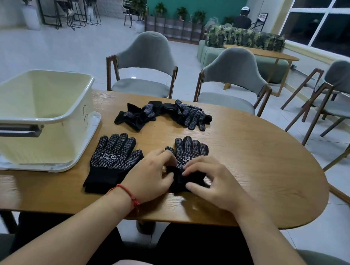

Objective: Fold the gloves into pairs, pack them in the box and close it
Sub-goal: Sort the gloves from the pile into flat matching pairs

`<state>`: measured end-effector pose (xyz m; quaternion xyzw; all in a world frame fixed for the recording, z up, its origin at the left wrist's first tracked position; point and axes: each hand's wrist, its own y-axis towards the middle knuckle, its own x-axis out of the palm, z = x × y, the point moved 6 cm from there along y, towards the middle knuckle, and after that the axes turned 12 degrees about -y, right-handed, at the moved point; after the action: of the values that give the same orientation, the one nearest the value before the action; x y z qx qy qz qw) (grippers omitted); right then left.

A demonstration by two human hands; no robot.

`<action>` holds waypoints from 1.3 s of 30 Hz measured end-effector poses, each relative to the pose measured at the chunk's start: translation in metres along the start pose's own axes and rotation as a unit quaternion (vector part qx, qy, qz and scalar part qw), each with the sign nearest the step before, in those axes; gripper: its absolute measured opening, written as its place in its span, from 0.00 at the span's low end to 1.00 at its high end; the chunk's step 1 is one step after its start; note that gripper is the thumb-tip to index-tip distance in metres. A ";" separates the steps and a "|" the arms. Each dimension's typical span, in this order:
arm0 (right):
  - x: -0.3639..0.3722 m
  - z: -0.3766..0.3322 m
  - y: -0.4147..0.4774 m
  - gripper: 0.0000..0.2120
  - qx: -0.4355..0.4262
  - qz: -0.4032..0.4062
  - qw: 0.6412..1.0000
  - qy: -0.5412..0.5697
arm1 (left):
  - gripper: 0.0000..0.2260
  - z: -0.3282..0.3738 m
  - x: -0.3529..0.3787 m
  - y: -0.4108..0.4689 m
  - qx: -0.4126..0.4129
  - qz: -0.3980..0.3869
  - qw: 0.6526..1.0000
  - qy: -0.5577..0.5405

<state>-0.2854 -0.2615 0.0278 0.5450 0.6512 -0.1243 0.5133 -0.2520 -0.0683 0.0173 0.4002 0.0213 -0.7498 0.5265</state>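
Note:
Two black gloves with white grip dots lie flat, palm up, on the wooden table (254, 166). The left glove (112, 157) lies free beside my left hand. The right glove (190, 152) has its cuff bunched under both hands: my left hand (151, 176) and my right hand (209, 182) pinch the cuff between their fingers. Farther back lies a loose pile of several more black gloves (165, 114). A cream plastic box (32, 116) stands open at the table's left, resting on its white lid (89, 138).
Two grey chairs (145, 65) stand at the table's far side and more chairs are at the right. Two people sit far back in the room. The table's near edge runs just under my wrists.

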 end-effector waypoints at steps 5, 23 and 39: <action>0.007 -0.001 0.000 0.05 -0.020 0.038 0.998 -0.045 | 0.09 0.001 0.002 0.000 -0.001 -0.002 1.000 0.008; 0.015 -0.008 0.002 0.17 0.023 0.081 0.993 -0.084 | 0.09 -0.003 0.006 0.003 -0.012 0.008 1.000 0.025; 0.018 0.004 0.002 0.20 0.073 0.095 0.984 -0.132 | 0.16 -0.007 0.007 0.006 -0.017 -0.002 1.000 0.021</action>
<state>-0.2792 -0.2534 0.0122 0.6193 0.5122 -0.1928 0.5629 -0.2442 -0.0732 0.0099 0.4072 0.0459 -0.7416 0.5312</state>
